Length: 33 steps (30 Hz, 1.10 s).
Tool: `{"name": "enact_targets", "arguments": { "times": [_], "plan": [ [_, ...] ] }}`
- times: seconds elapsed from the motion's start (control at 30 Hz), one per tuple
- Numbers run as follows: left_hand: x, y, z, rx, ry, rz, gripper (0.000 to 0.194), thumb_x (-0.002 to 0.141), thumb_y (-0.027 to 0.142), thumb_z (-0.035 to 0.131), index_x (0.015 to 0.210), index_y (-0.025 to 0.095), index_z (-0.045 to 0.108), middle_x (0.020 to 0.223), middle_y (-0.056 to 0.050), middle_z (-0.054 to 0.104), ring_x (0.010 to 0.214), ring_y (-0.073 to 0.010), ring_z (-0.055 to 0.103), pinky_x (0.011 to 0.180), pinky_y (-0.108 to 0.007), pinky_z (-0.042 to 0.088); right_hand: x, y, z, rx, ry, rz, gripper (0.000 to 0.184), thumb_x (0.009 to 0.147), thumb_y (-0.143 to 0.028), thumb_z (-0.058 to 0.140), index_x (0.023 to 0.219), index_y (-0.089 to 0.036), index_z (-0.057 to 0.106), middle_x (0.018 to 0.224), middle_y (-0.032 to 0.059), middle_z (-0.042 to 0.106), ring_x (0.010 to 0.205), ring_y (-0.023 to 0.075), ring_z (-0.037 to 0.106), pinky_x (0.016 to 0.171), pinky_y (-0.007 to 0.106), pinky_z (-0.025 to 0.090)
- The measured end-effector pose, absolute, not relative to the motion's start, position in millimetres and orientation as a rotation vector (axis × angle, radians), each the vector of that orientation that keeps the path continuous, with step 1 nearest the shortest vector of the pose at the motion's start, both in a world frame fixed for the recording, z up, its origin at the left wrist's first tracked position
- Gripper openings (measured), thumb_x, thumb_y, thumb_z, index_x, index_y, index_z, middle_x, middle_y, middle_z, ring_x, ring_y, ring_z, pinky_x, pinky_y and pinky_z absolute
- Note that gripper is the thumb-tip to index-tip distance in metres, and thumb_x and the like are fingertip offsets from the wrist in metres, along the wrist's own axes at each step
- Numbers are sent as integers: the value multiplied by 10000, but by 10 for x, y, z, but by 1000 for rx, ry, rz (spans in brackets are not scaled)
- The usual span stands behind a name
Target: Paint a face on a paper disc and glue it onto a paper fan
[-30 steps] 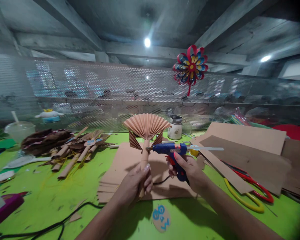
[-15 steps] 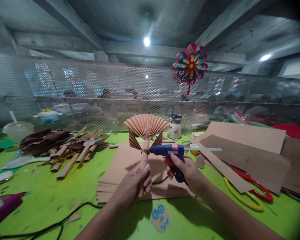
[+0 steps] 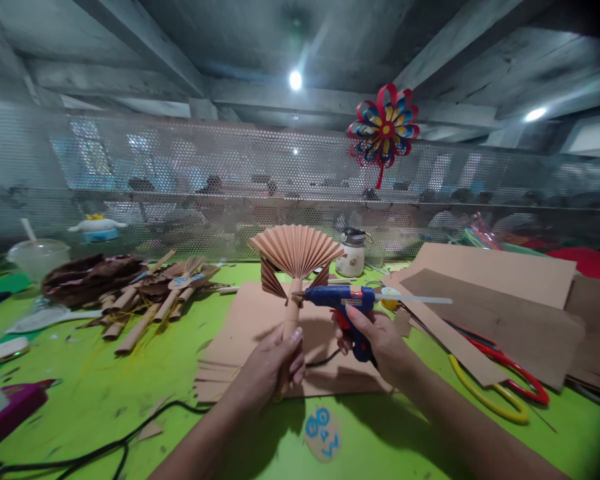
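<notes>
My left hand (image 3: pixel 275 363) is wrapped round a rolled cardboard tube (image 3: pixel 293 308), held upright. At its top a pleated brown paper fan (image 3: pixel 297 250) spreads out, with smaller folded pieces at either side below it. My right hand (image 3: pixel 373 333) grips a blue hot glue gun (image 3: pixel 340 298) with a red trigger. Its nozzle touches or nearly touches the upper part of the tube, and a clear glue stick (image 3: pixel 425 300) sticks out behind. Nearer me lies an oval paper face (image 3: pixel 323 435) drawn with blue lines.
A stack of brown paper sheets (image 3: pixel 220 373) lies beneath my hands. Finished-looking tube figures (image 3: pixel 165 313) are piled left. Red-handled scissors (image 3: pixel 530 390), yellow-handled scissors (image 3: pixel 495 397) and cardboard (image 3: pixel 505 320) lie right. A black cord (image 3: pixel 125 440) crosses the front left. A white jar (image 3: pixel 351 257) stands behind.
Both hands, the tube and the glue gun appear slightly further right, along with a small shift of the whole view. The nozzle stays at the tube's upper part.
</notes>
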State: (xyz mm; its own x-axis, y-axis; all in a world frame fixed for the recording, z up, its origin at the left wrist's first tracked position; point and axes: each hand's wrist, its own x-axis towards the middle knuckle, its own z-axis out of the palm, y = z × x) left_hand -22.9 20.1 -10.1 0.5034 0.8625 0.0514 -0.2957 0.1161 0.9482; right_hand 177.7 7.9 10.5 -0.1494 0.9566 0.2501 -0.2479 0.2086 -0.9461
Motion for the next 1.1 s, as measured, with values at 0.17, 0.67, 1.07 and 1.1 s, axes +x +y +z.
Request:
{"name": "enact_targets", "arguments": {
  "times": [0.17,0.67,1.07,1.1],
  "plan": [
    [-225,190,-100,1158,623,926,436,784,537,672,754,208,388,531,88,379,435,-52,347,421,-181,281,1772,63,110,-783,-1321,1246,399,839,-509,640,842,-111,668,648,28,614,513,105,533,535,255,438],
    [-236,167,-42,1120,588,951,428,799,503,671,725,205,373,520,81,394,439,-56,367,436,-185,286,1838,70,112,-767,-1293,1292,362,867,-472,622,848,-113,663,666,30,611,513,102,521,524,249,429],
    [-265,181,-61,1071,521,930,347,843,454,634,755,185,432,531,61,428,454,-72,435,441,-193,272,1807,81,89,-735,-1253,1354,353,878,-459,609,852,-113,670,681,40,621,516,102,528,522,241,433],
    [-267,177,-59,1068,515,925,339,842,452,633,765,184,441,528,62,426,451,-72,432,440,-194,269,1807,84,88,-730,-1248,1363,352,880,-460,606,850,-115,669,682,40,621,515,102,526,522,243,435]
  ]
}}
